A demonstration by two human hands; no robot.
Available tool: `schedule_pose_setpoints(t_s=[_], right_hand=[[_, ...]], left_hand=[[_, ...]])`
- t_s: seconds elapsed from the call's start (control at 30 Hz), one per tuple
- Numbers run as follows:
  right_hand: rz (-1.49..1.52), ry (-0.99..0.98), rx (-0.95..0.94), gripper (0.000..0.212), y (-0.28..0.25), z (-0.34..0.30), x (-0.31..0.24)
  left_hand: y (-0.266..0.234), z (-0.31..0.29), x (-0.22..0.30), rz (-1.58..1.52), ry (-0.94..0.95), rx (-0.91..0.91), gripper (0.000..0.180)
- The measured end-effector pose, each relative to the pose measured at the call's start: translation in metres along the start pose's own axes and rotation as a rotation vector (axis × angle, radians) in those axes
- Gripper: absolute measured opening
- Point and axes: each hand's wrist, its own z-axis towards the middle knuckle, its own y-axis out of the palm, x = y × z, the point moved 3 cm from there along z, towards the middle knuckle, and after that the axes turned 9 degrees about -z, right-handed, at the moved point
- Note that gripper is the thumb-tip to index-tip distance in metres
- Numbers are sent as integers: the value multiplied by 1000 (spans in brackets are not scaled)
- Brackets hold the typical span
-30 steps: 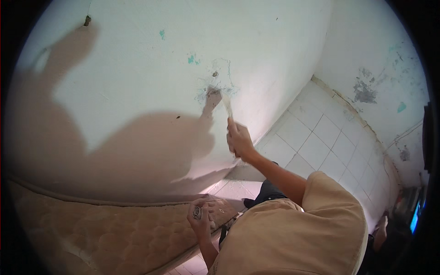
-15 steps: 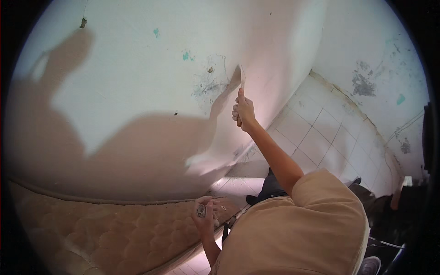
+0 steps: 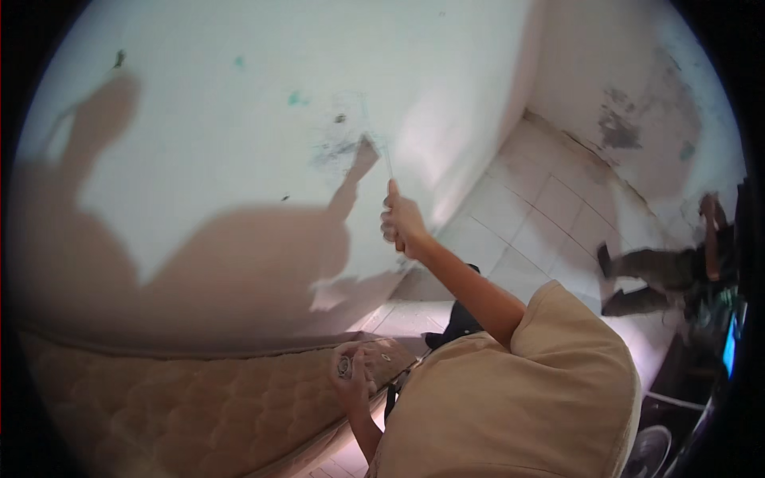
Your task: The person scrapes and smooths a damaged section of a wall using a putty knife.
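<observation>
My right hand (image 3: pixel 402 223) is raised against a white wall (image 3: pixel 239 119) and grips the handle of a thin flat scraper (image 3: pixel 384 159). Its blade rests on a scuffed, dark-marked patch (image 3: pixel 339 147) of the wall. My left hand (image 3: pixel 352 382) is held low by my chest, closed on a small round grey object (image 3: pixel 344 366) that is too small to identify. My beige sleeve (image 3: pixel 558 374) fills the lower right.
A quilted tan mattress (image 3: pixel 183 398) lies along the foot of the wall at lower left. A white tiled floor (image 3: pixel 542 207) runs to the right. Another person's legs (image 3: pixel 653 275) stand at the far right near dark equipment (image 3: pixel 717 342). Small green paint flecks (image 3: pixel 296 99) dot the wall.
My right hand went up the wall with the scraper, then came back down and slightly left. Another person's legs have appeared at the far right. The left hand stays put.
</observation>
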Motion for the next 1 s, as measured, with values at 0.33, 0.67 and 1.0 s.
schedule_pose_setpoints(t_s=[0.33,0.67,1.0], right_hand=[[-257,315,181,60,-138,-91,109],[-182,333,365,64,-191,-134,118],[-215,241,347,59,-187,-138,94]], left_hand=[[25,22,-28,111,6,-267,15],[70,70,-8,235,134,-373,20],[56,70,-44,353,11,-455,28]])
